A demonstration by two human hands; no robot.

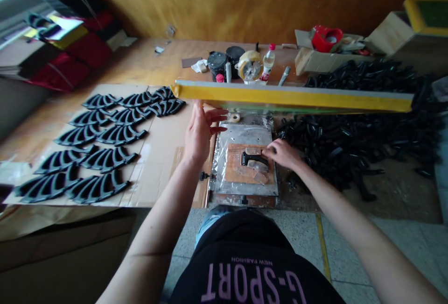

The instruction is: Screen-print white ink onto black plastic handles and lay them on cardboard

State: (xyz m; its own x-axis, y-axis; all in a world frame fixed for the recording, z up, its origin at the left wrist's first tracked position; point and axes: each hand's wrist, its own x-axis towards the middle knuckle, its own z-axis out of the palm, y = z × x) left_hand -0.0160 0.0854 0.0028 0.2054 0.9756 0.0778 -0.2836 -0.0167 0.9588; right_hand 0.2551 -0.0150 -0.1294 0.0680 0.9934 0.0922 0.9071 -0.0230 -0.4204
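My right hand has its fingertips together at the right end of a curved black plastic handle. This handle lies in a fixture on a small wooden board, which rests on a grey metal plate covered with clear film. My left hand is raised left of the plate, fingers apart and pointing right, with nothing visible in them. Just above it, a long yellow-edged frame is tilted up across the bench; whether the hand touches it I cannot tell.
Rows of black handles lie on cardboard at left. A large heap of black handles covers the right side. Behind the frame stand dark tubs, a tape roll and a bottle. An open carton sits back right.
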